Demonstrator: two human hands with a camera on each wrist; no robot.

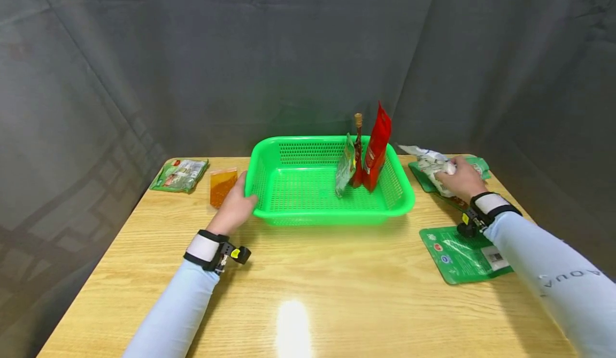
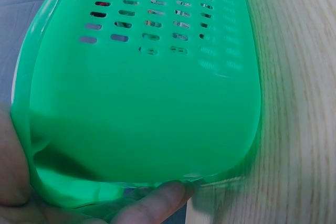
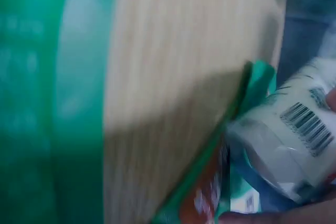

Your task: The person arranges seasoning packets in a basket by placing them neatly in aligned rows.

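Clamping the probably light, soft white packet by its side, right hand occupies frame right, left hand gripping basket.

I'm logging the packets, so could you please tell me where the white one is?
In the head view, the white packet is on the right, gripped by the right hand just right of the green basket.

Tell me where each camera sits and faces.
Head: on the head, facing forward and down at the table; left hand, right hand and sleeves show.
Left wrist: on that wrist, facing the basket; left fingers show at bottom left.
Right wrist: on that wrist, facing the white packet; right fingers show at lower right.
Head and left wrist share the basket; head and right wrist, the white packet.
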